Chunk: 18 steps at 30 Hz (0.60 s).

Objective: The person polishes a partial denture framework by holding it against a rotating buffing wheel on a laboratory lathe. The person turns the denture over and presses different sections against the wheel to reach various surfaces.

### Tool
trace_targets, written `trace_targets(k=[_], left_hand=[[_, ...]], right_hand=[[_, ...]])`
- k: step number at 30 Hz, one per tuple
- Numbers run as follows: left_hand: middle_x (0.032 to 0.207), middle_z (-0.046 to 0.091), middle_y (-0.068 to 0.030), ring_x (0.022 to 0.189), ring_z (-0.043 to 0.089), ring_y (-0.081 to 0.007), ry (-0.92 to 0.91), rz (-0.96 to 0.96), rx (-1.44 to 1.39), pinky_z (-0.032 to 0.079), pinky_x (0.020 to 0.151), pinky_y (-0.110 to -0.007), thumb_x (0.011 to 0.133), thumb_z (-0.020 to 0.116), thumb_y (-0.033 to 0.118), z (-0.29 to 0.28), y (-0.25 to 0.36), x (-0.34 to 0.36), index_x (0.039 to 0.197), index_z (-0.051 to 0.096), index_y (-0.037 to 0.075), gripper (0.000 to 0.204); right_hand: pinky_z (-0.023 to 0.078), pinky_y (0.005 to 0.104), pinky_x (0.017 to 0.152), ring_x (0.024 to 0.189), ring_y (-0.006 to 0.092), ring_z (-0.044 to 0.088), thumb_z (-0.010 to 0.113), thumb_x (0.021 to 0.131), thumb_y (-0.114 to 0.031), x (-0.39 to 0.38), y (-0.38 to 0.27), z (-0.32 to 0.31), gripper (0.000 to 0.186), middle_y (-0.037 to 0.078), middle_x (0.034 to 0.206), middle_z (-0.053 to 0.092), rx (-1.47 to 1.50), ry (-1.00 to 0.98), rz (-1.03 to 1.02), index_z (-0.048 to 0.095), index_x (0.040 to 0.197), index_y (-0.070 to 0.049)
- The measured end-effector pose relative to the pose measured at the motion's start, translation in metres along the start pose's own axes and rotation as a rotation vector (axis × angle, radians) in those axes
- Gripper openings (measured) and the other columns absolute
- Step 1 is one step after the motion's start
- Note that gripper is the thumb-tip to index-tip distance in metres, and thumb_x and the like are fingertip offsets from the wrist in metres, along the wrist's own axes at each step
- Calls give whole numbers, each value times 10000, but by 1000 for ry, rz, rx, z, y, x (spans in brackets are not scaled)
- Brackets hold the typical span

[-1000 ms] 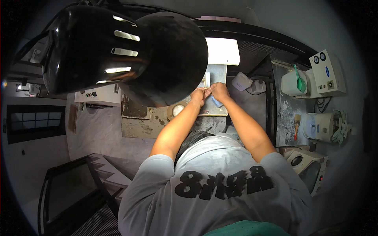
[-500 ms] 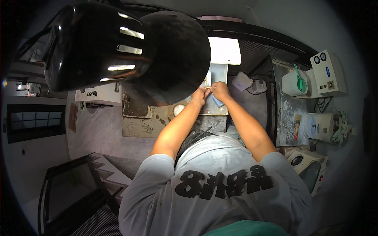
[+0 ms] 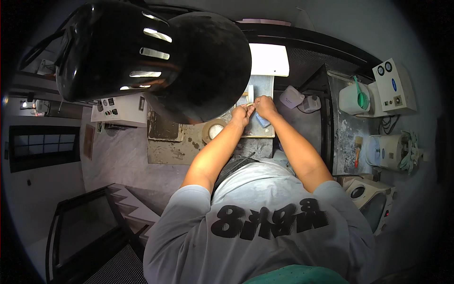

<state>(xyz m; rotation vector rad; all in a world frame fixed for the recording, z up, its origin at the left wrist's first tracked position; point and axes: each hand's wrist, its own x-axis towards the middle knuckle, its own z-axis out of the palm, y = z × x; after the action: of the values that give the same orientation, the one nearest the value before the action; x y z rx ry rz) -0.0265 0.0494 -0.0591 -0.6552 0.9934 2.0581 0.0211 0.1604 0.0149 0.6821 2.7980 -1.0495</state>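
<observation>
Over a lit metal tray [image 3: 259,136], my left hand [image 3: 241,113] and my right hand [image 3: 265,107] meet at the fingertips. Both are closed, pinching a small pale yellowish piece [image 3: 250,104] between them; its kind is too small to make out. A blue block or folded cloth [image 3: 261,121] lies just below my right hand. Beyond my left fingers is a white upright part with a tan stick [image 3: 245,94], partly hidden by the lamp. Beside my left wrist sits a round dish [image 3: 208,133] with white contents.
A black lamp shade [image 3: 203,66] hangs close over the left. Plastic jugs [image 3: 292,97] stand right of the tray. Farther right, a metal bench [image 3: 344,137] bears a white tub [image 3: 350,100] with a green scoop, a brush [image 3: 358,150] and machines with gauges [image 3: 395,87].
The lamp and surroundings have shifted slightly in view. My fingers stay together on the small piece, with only a slight movement.
</observation>
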Motion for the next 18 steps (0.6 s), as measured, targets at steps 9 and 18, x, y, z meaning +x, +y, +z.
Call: trace_targets(k=[9, 18], left_hand=[[990, 552, -172, 889, 593, -259, -12, 147, 43, 539, 869, -360, 950, 358, -16, 0, -2, -18, 981, 449, -44, 100], [977, 552, -174, 890, 592, -263, -105, 178, 26, 535, 881, -386, 955, 366, -9, 1, 0, -23, 962, 453, -24, 88]], right_hand=[[500, 382, 653, 694, 306, 648, 597, 801, -102, -7, 8, 8, 100, 184, 736, 646, 95, 11, -11, 669, 816, -36], [483, 336, 617, 653, 201, 643, 577, 825, -66, -15, 17, 16, 93, 144, 713, 647, 232, 122, -90, 654, 852, -23]])
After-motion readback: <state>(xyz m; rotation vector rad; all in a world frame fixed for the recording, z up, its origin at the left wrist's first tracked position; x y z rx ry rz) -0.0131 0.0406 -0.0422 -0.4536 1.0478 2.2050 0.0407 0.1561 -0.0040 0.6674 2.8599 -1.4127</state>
